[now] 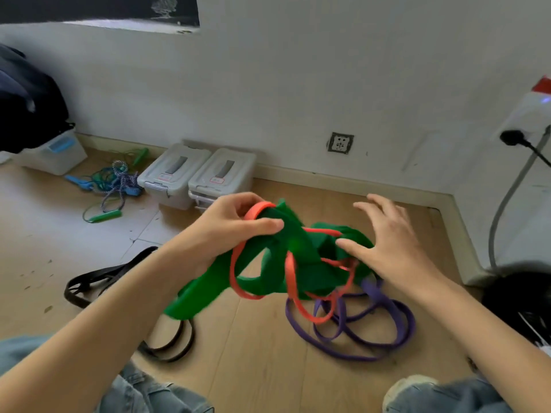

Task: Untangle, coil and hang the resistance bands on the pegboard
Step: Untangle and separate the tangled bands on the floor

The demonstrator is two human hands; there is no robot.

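green band, tangled with orange band, hangs from left hand's grip; right hand, fingers spread, touches its right end.

— What is seen along the wall?
— Two grey lidded boxes are set side by side on the wood floor, against the skirting. A socket is fixed in the wall to their right.
— And at the far left?
— A clear bin with a blue latch is placed under a dark bag. Tangled skipping ropes, green and blue handled, are spread between bin and boxes.
— The right edge?
— A black plug is seated in a white unit; a grey hose is hung below.
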